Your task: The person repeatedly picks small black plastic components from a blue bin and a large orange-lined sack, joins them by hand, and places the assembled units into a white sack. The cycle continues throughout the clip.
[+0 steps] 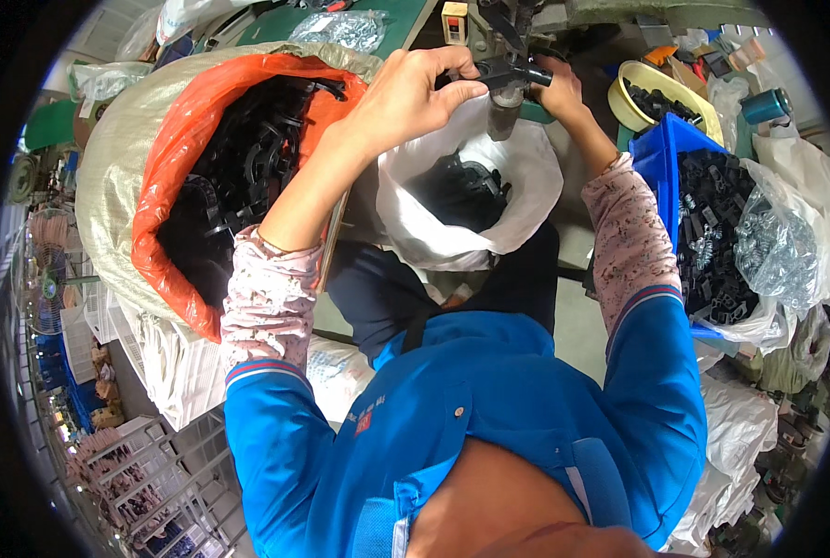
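At the top middle, my left hand [410,98] is closed, its thumb and fingers pinching the left end of a black plastic part [503,73]. This part lies across a grey metal post [504,116] of a bench fixture. Close to the part's right end is my right hand [562,91], its fingers curled and partly hidden; what they grip cannot be made out. Below both hands a white bag [398,209] hangs open between my knees, with several black plastic pieces [461,191] inside.
On the left bulges a woven sack [108,177] with an orange liner [159,205], full of black parts. At right stand a yellow basin [624,107] and a blue crate [655,177] holding black pieces, with a clear bag of springs [782,251] on top.
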Demonstrator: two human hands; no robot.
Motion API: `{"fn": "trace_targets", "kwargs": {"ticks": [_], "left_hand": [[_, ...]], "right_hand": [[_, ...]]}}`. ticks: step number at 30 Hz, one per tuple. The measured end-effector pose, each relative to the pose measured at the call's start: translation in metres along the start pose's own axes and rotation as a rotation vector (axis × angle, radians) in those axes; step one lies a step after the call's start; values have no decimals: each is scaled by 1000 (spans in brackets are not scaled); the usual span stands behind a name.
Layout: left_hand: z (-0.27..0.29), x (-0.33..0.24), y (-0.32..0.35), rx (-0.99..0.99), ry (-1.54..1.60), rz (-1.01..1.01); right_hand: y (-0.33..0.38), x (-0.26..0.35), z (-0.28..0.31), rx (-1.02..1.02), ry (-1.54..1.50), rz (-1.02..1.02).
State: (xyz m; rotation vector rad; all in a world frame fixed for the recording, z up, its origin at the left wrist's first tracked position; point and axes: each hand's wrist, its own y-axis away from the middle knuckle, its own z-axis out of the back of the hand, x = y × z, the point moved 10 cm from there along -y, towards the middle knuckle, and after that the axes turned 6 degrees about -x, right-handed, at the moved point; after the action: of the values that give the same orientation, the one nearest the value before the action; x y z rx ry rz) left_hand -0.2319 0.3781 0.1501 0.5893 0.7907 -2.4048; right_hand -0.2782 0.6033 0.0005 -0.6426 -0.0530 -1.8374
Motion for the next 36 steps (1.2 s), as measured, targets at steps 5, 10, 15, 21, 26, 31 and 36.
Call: {"fn": "trace_targets", "kwargs": {"ticks": [5, 10, 15, 21, 26, 31, 36], "left_hand": [[4, -4, 0, -52, 0, -90], [6, -5, -3, -131, 39, -143], [16, -22, 39, -466, -36, -380], [-88, 33, 111, -72, -388, -255], [-24, 93, 134, -222, -371, -36], [97, 239, 190, -368, -687, 899], [98, 285, 199, -157, -527, 813]], "right_hand": [[5, -1, 9, -122, -48, 8], [4, -11, 16, -201, -61, -54], [6, -19, 20, -350, -107, -66], [-2, -18, 17, -300, -136, -54], [0, -21, 20, -370, -164, 17], [1, -21, 25, -435, -227, 64], [7, -33, 19, -266, -1187, -297]]}}
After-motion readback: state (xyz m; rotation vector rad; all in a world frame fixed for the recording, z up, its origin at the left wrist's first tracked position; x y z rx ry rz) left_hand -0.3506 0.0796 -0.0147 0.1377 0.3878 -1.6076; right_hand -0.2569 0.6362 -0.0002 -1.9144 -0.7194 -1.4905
